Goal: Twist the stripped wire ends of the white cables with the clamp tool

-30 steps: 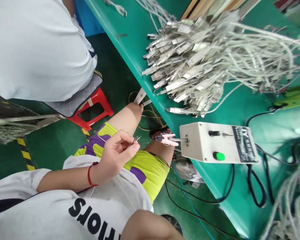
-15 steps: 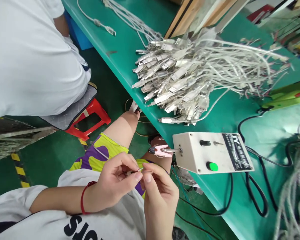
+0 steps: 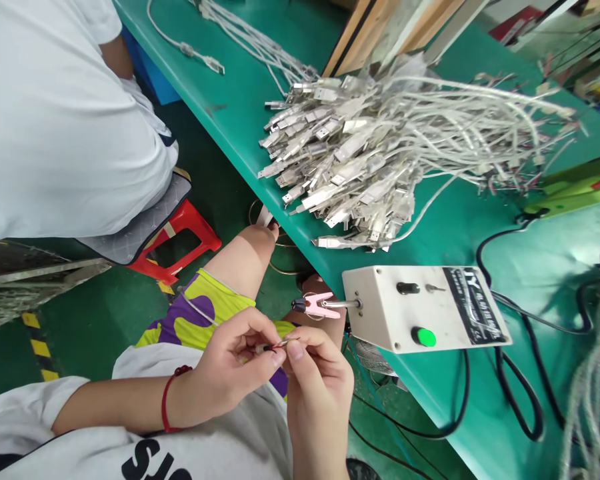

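— What's leftmost?
— A person [image 3: 75, 120] in white, seated on a red stool [image 3: 209, 235] by the near edge of the counter [image 3: 455, 233]
— Then?
— The left hand [image 3: 225, 377], closed on the end of a white cable [image 3: 199, 309] that trails over patterned shorts [image 3: 225, 301], off the counter
— And the right hand [image 3: 323, 393]?
— Pinching that cable's fine coloured wires [image 3: 279, 345], just beside the left hand
— Further right?
— A pink clip [image 3: 319, 305] jutting past the near edge, a USB-cable heap [image 3: 353, 153] along it, then a white box [image 3: 415, 310] with a green button [image 3: 426, 337]

Left hand [image 3: 227, 369] and right hand [image 3: 323, 385] pinch close together.
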### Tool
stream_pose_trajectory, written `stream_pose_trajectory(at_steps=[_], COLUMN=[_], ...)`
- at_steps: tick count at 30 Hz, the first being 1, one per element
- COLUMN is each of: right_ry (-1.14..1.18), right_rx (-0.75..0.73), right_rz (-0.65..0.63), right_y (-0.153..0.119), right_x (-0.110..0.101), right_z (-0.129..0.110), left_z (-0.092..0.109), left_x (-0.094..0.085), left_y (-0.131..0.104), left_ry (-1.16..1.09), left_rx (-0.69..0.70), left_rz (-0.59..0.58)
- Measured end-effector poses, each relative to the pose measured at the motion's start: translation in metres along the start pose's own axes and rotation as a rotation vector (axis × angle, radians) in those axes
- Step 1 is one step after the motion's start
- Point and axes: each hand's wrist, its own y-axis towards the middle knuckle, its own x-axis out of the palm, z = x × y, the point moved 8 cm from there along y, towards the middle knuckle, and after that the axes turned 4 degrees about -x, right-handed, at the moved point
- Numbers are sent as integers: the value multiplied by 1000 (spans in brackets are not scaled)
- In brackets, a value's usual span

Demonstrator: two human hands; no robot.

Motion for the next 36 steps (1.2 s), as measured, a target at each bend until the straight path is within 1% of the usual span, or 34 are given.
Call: stream_pose_trajectory(at_steps=[3,5,7,10,14,18,20,22,24,26,29,33,36], right_ry=[26,46,67,92,89,141,222,296,315,283,246,249,225], right_rx=[43,61,74,87,108,9,19,45,47,33,-7,-32,-50], right_rz=[3,8,14,45,53,67,97,97,66,42,50,54,58], right_y=[2,4,5,4,5,18,26,32,37,41,44,45,46], right_x=[0,2,5,9,10,8,6,7,9,11,9,10,9], right_z=[4,5,4,4,10,5,3,-1,-4,-7,-7,-5,-6], left_z=[6,13,18,18,17,24,28,32,36,37,34,25,21], left_x=[-2,-1,1,5,7,3,-1,-4,-6,-7,-8,-9,-10], left_y=[0,1,2,6,9,15,19,25,29,33,37,41,43], left_ry=[31,55,70,89,126,146,146,151,156,154,137,118,113], left_rx=[92,178,225,200,166,210,226,232,238,229,181,98,69], left_rz=[-17,-44,-76,-103,-73,4,57,101,130,154,178,174,174])
